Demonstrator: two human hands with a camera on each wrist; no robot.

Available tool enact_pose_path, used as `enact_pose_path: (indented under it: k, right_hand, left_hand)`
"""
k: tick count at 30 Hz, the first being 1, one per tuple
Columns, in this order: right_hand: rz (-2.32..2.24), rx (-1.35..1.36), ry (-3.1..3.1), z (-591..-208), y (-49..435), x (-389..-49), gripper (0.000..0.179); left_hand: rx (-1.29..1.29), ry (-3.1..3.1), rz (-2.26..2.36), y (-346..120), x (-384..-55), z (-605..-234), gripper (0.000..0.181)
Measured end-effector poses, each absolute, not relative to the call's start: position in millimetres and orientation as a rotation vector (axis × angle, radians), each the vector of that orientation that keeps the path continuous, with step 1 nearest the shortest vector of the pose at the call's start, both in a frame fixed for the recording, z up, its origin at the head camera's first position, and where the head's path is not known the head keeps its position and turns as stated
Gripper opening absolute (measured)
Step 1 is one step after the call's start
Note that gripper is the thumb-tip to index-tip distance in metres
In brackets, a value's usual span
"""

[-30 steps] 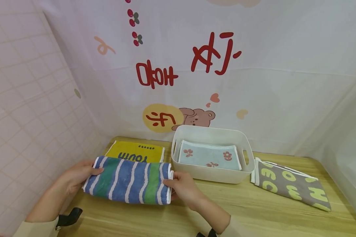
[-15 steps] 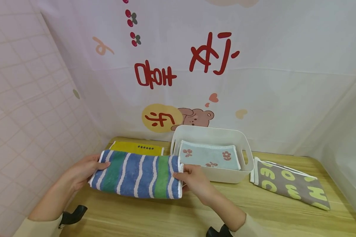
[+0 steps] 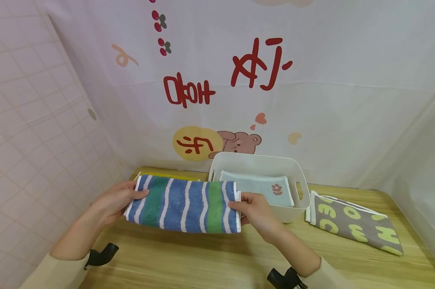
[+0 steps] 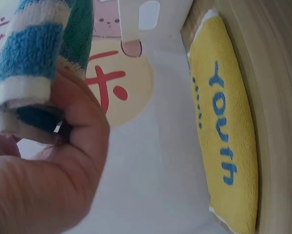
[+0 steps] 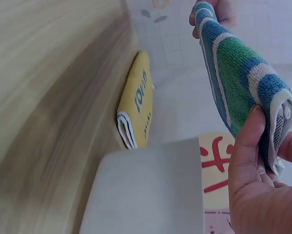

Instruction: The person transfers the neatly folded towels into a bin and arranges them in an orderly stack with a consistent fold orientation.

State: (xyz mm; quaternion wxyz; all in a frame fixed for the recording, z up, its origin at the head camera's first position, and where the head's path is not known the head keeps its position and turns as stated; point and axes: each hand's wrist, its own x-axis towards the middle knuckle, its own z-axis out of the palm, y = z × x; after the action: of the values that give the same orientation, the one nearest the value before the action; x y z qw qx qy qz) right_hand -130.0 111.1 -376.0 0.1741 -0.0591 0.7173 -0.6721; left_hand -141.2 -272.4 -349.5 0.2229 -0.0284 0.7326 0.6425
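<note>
A folded towel [image 3: 184, 206] with blue, green and white wavy stripes hangs in the air above the table, held at both ends. My left hand [image 3: 117, 199] pinches its left end, thumb on top; in the left wrist view the fingers curl round the white edge. On the opposite end my right hand [image 3: 257, 212] grips the folded layers between thumb and fingers. Just behind the right end stands a white plastic basket [image 3: 293, 214], and in it lies a pale blue towel [image 3: 264, 188] with red flowers, partly hidden by the striped one.
On the table [image 3: 188, 261] at the back left lies a folded yellow towel [image 4: 223, 122] lettered "Youth", mostly covered in the head view. A folded grey towel [image 3: 354, 224] with yellow-green letters rests right of the basket. White printed cloth [image 3: 329, 120] hangs behind the table.
Both hands have carried the striped towel to the right and slightly up, so it now overlaps the basket's front left. More of the yellow towel is covered. The other towels stay put.
</note>
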Motion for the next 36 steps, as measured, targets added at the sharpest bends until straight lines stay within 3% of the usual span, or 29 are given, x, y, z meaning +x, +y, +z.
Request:
enact_pose_path:
  k: [14, 23, 36]
  right_hand:
    - [-1.954, -0.116, 2.066, -362, 152, -137, 0.033]
    - [-1.999, -0.045, 2.083, -353, 172, -140, 0.023]
    - [-2.025, 0.017, 2.111, -341, 199, -150, 0.025]
  left_hand:
    - [0.047, 1.918, 1.907, -233, -159, -343, 0.043]
    - [0.039, 1.899, 1.958, -206, -170, -339, 0.047]
    - [0.023, 1.849, 1.978, -175, -185, -335, 0.047]
